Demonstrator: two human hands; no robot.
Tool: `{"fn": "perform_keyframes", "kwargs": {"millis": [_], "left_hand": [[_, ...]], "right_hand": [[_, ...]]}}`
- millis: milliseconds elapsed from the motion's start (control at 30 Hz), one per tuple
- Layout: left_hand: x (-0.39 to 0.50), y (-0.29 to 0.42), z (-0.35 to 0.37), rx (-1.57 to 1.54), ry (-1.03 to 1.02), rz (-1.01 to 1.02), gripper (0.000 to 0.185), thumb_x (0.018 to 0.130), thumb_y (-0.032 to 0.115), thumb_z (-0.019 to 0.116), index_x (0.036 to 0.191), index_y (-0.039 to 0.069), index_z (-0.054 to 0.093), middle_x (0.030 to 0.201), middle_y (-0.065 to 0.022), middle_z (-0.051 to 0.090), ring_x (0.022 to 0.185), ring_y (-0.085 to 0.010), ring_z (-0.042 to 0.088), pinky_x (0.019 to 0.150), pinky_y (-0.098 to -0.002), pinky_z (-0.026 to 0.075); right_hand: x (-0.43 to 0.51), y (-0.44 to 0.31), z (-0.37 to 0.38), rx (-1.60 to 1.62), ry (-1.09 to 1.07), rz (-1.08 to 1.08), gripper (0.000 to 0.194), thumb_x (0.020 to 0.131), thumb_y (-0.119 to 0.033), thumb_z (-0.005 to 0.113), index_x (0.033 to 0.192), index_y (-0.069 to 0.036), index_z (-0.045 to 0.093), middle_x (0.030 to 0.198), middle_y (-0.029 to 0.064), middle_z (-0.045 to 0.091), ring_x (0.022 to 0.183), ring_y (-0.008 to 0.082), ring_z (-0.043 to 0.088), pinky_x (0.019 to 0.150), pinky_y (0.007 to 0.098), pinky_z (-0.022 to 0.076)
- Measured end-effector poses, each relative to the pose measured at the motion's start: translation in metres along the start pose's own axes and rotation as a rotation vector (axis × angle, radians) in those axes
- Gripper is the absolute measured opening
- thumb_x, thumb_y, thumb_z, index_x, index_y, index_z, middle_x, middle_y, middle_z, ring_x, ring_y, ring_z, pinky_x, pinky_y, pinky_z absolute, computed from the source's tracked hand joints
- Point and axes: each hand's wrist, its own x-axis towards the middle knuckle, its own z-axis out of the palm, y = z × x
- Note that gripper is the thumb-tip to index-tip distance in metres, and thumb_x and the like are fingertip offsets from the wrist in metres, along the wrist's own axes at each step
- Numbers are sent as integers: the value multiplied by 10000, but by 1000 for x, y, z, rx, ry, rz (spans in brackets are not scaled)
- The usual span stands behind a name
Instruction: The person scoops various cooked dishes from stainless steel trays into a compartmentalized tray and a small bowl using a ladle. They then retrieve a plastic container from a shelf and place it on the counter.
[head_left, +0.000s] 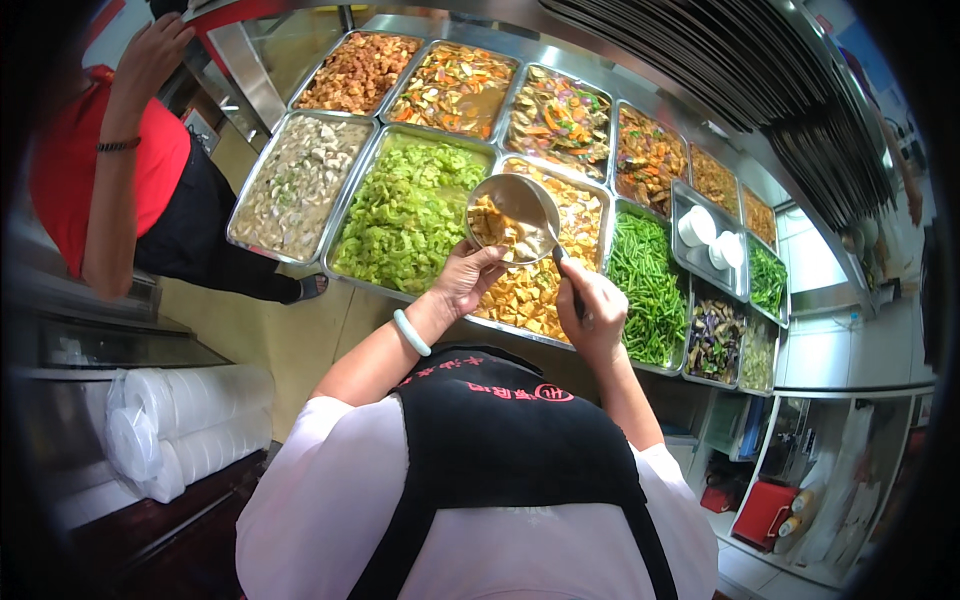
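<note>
My left hand (472, 274), with a pale bangle at the wrist, grips the lower edge of a round bowl (541, 196). Chunks of what looks like tofu (487, 225) in sauce lie inside it. My right hand (595, 309) is closed around the black handle (559, 259) of a serving spoon or ladle, whose head overlaps the bowl and is hard to make out separately. Both hands are above the near part of a metal tray (604, 225) filled with similar golden chunks. Leafy chopped greens fill the tray (337, 247) to the left, green beans (645, 289) the one to the right.
More food trays form a far row, including a meat dish (360, 71). White cups (697, 225) lie in a raised tray (742, 274) at right. Dark stacked trays (810, 112) overhang the far right. A person in red (161, 165) stands left. Wrapped white containers (202, 427) lie behind.
</note>
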Motion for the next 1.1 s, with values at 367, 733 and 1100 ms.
{"fn": "perform_keyframes", "kwargs": {"millis": [367, 733, 1100], "left_hand": [[-74, 81, 7, 157, -7, 61, 401, 889, 179, 664, 1235, 16, 541, 1197, -97, 616, 1099, -211, 621, 980, -385, 518], [-193, 266, 82, 389, 89, 250, 543, 950, 373, 553, 1336, 6, 448, 1231, -147, 601, 1080, -253, 649, 950, -427, 551], [-100, 358, 145, 270, -245, 384, 580, 897, 422, 664, 1304, 43, 500, 1255, -120, 596, 1178, -249, 579, 988, -421, 515]], "right_hand": [[13, 28, -25, 798, 589, 808, 288, 929, -174, 553, 1113, 35, 627, 796, 105, 669, 652, 134, 621, 543, 195, 464], [-43, 40, 5, 924, 605, 1107, 270, 940, -164, 535, 1107, 42, 582, 761, 98, 633, 577, 127, 590, 472, 176, 461], [-19, -4, 51, 901, 513, 1063, 230, 960, -148, 511, 1073, 22, 616, 723, 114, 661, 520, 113, 581, 469, 220, 456]]}}
